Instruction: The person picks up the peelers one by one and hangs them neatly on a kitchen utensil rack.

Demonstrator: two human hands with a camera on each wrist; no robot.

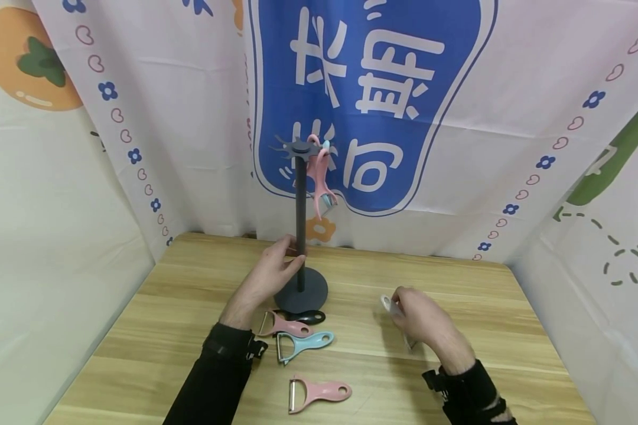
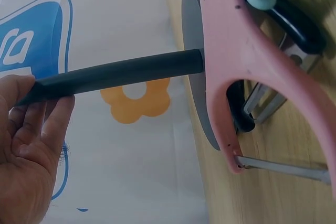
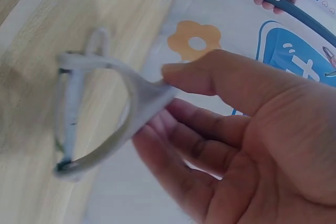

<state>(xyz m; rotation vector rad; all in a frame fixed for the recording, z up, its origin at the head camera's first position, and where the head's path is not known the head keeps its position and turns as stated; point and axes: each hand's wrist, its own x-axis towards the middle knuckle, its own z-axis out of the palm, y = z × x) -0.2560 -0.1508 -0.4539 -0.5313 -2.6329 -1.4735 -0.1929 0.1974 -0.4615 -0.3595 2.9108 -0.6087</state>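
Note:
My left hand grips the dark pole of an upright stand, fingers and thumb round it low down, as the left wrist view also shows. From the stand's top hooks hang pink peelers, with a bit of light blue beside them. In my right hand, over the table to the right of the stand, is a white peeler, pinched by its handle between thumb and fingers. Its blade end points away from the palm in the right wrist view, where it looks blurred.
In front of the round base lie a black peeler, a pink peeler and a light blue peeler, close together. Another pink peeler lies nearer the front of the wooden table. A printed curtain hangs behind.

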